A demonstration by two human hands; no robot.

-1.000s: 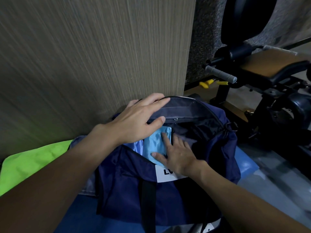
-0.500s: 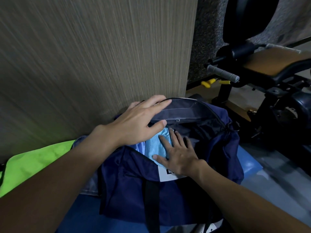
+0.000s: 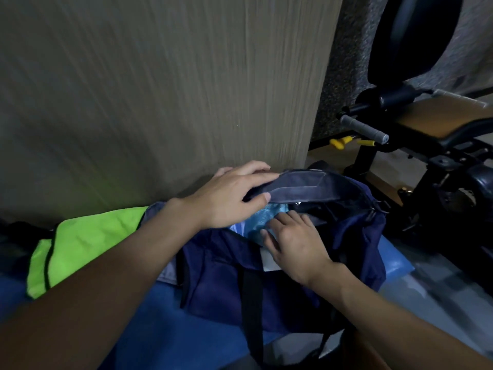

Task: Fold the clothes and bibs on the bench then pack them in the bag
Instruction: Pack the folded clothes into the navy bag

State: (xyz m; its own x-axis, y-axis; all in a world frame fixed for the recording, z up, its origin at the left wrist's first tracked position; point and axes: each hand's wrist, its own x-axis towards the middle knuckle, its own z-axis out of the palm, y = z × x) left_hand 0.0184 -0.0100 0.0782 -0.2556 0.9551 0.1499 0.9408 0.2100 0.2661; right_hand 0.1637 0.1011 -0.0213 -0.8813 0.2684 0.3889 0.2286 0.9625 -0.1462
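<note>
A navy bag (image 3: 218, 279) stands open on the blue bench (image 3: 170, 324), against the wall. My left hand (image 3: 226, 198) grips the far rim of the bag's opening, thumb under the grey lining, holding it back. My right hand (image 3: 290, 241) rests on a folded light-blue cloth (image 3: 260, 217) inside the bag, fingers curled down into it. A neon-green bib (image 3: 80, 244) lies flat on the bench, left of the bag.
A wood-grain wall panel (image 3: 160, 89) rises right behind the bag. Black gym equipment (image 3: 437, 182) with a grey-handled bar (image 3: 362, 129) stands to the right on the floor. A dark item (image 3: 16, 236) lies at the far left edge.
My right hand's fingers have curled and pushed deeper into the bag over the blue cloth. My left hand lifted the far rim a little further. The view shifted slightly left.
</note>
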